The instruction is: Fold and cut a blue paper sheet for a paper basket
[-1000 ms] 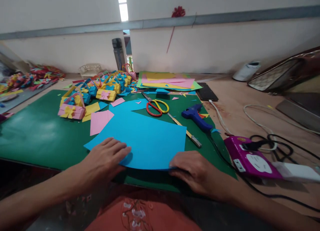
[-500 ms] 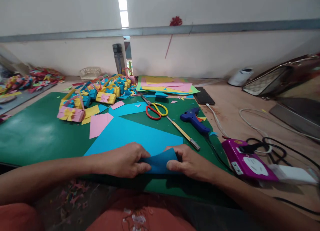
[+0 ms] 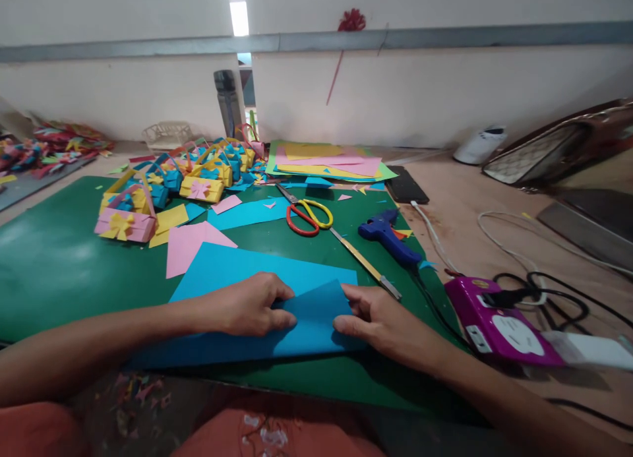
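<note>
A large sheet of blue paper (image 3: 262,262) lies near the front edge of the green cutting mat (image 3: 59,272), its near part folded up and over. My left hand (image 3: 252,305) is closed, pinching the raised edge between thumb and fingers. At the right end of the fold, my right hand (image 3: 373,315) grips the same paper by its corner, thumb on the near side. Just beyond the sheet lie scissors (image 3: 309,219) with red and yellow handles and a utility knife (image 3: 366,262). A blue glue gun (image 3: 390,239) rests farther right.
Small paper handbags with bows (image 3: 126,223) crowd the back left. Pink paper (image 3: 192,246) sits beside the blue sheet, and a stack of coloured paper (image 3: 326,160) is at the back. On the right are a phone (image 3: 408,185), a purple power strip (image 3: 499,322) and cables.
The blue sheet has been drawn toward me, so its far edge sits nearer and more of its folded part shows over the mat's front edge. Both hands keep their grip.
</note>
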Demonstrator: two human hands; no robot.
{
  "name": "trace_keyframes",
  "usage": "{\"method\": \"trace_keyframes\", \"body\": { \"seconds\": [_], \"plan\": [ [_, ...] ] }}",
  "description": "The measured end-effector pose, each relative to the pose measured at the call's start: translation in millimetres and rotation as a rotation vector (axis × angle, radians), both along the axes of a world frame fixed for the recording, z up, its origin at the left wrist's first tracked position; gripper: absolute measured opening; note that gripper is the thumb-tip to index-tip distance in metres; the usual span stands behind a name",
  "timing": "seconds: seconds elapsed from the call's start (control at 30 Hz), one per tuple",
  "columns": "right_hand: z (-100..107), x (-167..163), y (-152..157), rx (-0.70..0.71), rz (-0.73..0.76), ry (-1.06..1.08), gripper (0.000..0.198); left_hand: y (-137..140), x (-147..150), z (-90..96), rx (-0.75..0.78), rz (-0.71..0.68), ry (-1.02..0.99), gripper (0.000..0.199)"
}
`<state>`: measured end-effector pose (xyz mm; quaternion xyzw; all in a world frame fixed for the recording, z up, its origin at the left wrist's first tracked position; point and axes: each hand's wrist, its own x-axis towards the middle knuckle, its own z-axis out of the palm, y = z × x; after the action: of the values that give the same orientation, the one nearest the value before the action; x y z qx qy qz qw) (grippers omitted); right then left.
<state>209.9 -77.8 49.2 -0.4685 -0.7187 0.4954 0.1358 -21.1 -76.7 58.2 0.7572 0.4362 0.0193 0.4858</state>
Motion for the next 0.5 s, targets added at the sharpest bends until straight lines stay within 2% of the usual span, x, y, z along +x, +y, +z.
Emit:
{"method": "trace_keyframes", "body": {
  "seconds": [0.13,0.27,0.4,0.5],
  "plan": [
    [3.5,0.6,-1.7,0.011,-0.043,-0.039,0.020,-4.8,1.5,-1.8,0.076,0.049,0.000,0.032],
    [5.5,2.4,-1.4,-0.003,-0.090,-0.043,0.045,-7.3,1.0,-3.0,0.156,0.068,0.007,0.033],
    [2.7,5.5,0.5,0.034,-0.107,-0.063,0.051,-6.9,-2.2,-6.1,0.185,0.094,0.019,0.029],
    [-0.1,8.9,1.7,-0.041,-0.073,-0.065,0.067,-6.6,-2.5,-8.9,0.204,0.106,0.007,0.031]
  ]
}}
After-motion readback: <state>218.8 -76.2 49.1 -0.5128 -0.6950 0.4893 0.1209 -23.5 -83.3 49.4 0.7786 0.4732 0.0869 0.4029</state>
